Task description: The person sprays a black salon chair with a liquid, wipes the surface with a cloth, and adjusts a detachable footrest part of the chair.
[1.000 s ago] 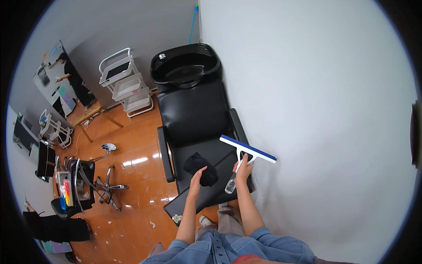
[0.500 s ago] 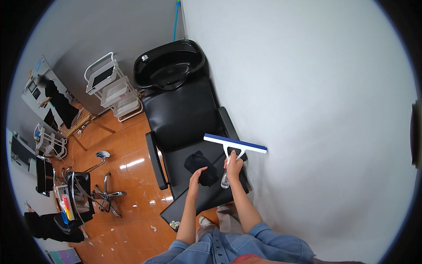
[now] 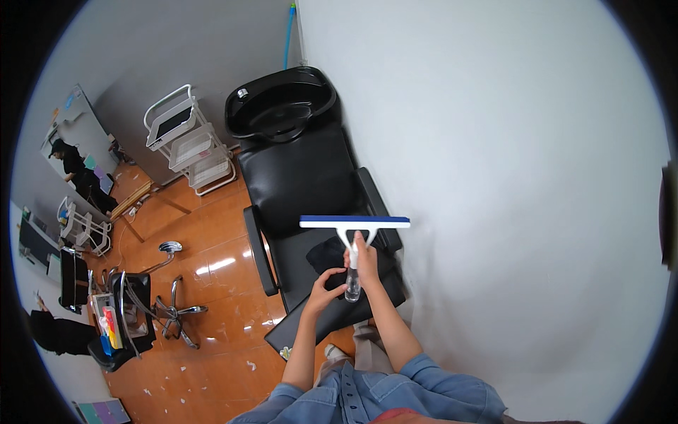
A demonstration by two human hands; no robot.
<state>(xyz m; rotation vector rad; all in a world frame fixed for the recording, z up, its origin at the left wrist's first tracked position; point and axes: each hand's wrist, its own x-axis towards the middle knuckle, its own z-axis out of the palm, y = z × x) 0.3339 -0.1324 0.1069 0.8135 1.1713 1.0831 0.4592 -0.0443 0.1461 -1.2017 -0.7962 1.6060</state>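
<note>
My right hand (image 3: 365, 263) is wrapped around the handle of a squeegee (image 3: 355, 222), which has a white head, a dark blue edge strip and a clear bottle at the lower end of its handle. The squeegee head is held up nearly level above the seat of a black salon shampoo chair (image 3: 296, 180). Close to the bottle is my left hand (image 3: 323, 291), its thumb and forefinger curved toward it. A bunched black cloth (image 3: 323, 254) shows behind that hand, seemingly gripped by its other fingers, which are partly hidden.
A black wash basin (image 3: 279, 113) tops the chair, beside a white wall (image 3: 508, 177). Left of it stand a white tiered trolley (image 3: 191, 148) and a chrome-based chair (image 3: 173, 311) on orange tiles (image 3: 219, 332). A person in black (image 3: 63, 332) is at far left, near a mirror (image 3: 92, 148).
The squeegee has moved left and turned level. My left hand has come up beside its bottle, and the black cloth now sits farther behind that hand. The person in black has shifted.
</note>
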